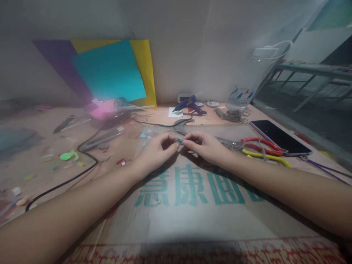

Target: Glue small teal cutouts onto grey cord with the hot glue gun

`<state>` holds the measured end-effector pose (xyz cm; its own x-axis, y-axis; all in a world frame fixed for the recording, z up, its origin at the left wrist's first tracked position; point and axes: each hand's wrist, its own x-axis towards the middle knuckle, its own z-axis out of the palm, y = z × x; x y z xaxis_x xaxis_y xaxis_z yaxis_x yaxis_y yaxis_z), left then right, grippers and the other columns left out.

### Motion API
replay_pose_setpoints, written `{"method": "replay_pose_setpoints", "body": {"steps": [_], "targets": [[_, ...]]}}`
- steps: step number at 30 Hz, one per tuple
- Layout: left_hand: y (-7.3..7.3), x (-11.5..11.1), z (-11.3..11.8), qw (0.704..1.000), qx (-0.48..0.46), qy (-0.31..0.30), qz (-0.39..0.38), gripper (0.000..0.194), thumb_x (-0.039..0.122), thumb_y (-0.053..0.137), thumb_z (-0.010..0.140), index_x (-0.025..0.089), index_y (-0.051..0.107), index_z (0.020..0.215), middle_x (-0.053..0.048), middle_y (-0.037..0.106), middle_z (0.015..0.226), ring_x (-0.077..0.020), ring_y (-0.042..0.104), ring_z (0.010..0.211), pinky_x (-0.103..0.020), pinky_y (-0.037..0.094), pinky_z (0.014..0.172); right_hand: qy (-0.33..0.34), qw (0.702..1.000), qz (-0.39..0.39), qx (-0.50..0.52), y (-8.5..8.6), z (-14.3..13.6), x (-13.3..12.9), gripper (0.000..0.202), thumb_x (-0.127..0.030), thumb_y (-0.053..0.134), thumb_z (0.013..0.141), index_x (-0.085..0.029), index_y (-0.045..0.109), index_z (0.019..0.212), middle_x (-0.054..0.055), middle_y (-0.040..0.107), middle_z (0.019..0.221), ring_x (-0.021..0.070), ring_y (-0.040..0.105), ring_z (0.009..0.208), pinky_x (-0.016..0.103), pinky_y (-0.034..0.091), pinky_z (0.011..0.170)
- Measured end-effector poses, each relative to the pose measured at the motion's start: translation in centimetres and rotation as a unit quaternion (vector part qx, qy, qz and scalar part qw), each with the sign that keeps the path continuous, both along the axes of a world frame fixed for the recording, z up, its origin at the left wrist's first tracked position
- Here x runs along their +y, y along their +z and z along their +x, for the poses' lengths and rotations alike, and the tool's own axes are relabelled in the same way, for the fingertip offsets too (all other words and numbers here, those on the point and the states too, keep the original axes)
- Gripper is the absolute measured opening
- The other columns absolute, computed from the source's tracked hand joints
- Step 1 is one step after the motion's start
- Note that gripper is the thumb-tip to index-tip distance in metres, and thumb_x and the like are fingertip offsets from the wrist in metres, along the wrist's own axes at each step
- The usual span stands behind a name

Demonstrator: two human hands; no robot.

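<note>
A small teal piece (pixel 179 142), perhaps paper, is pinched above green-lettered cardboard (pixel 178 223) by the thumbs and forefingers of the left hand (pixel 158 148) and right hand (pixel 207 146). Metal pliers with red and yellow handles (pixel 249 140) lie beyond the right forearm (pixel 283 183); farther back rests a dark-blue glue gun (pixel 186 105).

teal scrap (pixel 179 141), turquoise sheet (pixel 110 71), purple sheet (pixel 59 60), plier handles (pixel 271 143) — red and yellow

Observed remotely: my left forearm (pixel 82 205) and right forearm (pixel 288 185) are bare and slender, narrowing toward the wrists (pixel 139 167); my left hand (pixel 158 147) and right hand (pixel 208 147), likewise bare, show slim fingers (pixel 195 136).
</note>
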<state>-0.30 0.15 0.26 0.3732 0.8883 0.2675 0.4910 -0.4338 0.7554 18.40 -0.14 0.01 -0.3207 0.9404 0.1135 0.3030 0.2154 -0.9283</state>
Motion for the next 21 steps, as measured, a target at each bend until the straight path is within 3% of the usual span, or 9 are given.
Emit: {"method": "replay_pose_setpoints", "body": {"steps": [4,7,12,16,21], "targets": [[0.2,0.0,0.0,1.0,-0.007,-0.002,-0.01,0.014,0.029,0.051,0.084,0.018,0.057,0.079,0.001,0.062,0.075,-0.0142,0.057,0.07,-0.024,0.042,0.063,0.023,0.999,0.008,0.035,-0.1,-0.1,0.1,0.017,-0.036,0.055,0.085,-0.02,0.06,0.085,0.001,0.066,0.077,0.0141,0.064,0.076,0.029,0.052,0.072],[0.1,0.0,0.0,1.0,-0.008,-0.013,-0.004,0.016,0.031,0.051,0.085,0.018,0.058,0.081,0.001,0.063,0.077,-0.0147,0.057,0.072,-0.025,0.042,0.065,0.012,0.999,0.031,0.008,0.1,-0.2,0.0,0.012,-0.03,0.059,0.082,-0.02,0.061,0.086,0.0,0.067,0.08,0.0141,0.064,0.076,0.028,0.051,0.072],[-0.2,0.0,-0.1,1.0,0.002,-0.012,0.0,0.017,0.033,0.052,0.085,0.017,0.059,0.084,-0.001,0.064,0.082,-0.0163,0.058,0.077,-0.027,0.042,0.068,-0.025,0.997,0.054,-0.04,0.9,-0.3,-0.5,0.013,-0.03,0.056,0.082,-0.018,0.06,0.083,0.001,0.067,0.075,0.0129,0.062,0.068,0.025,0.049,0.061],[-0.1,0.1,0.0,0.998,-0.049,-0.027,-0.025,0.016,0.03,0.051,0.087,0.017,0.058,0.094,-0.001,0.065,0.086,-0.0158,0.06,0.079,-0.027,0.045,0.071,-0.036,0.994,0.069,-0.079,1.2,-0.3,-0.6,0.013,-0.03,0.055,0.082,-0.017,0.06,0.084,0.0,0.067,0.072,0.0107,0.058,0.058,0.023,0.044,0.054],[0.3,-0.2,-0.1,0.999,-0.012,0.013,0.036,0.019,0.033,0.051,0.087,0.017,0.059,0.083,-0.001,0.064,0.078,-0.0153,0.058,0.074,-0.026,0.043,0.068,-0.026,0.988,0.091,-0.119,1.1,-0.3,-0.6,0.013,-0.028,0.055,0.082,-0.017,0.061,0.083,0.0,0.066,0.07,0.0091,0.055,0.054,0.022,0.042,0.053]]}}
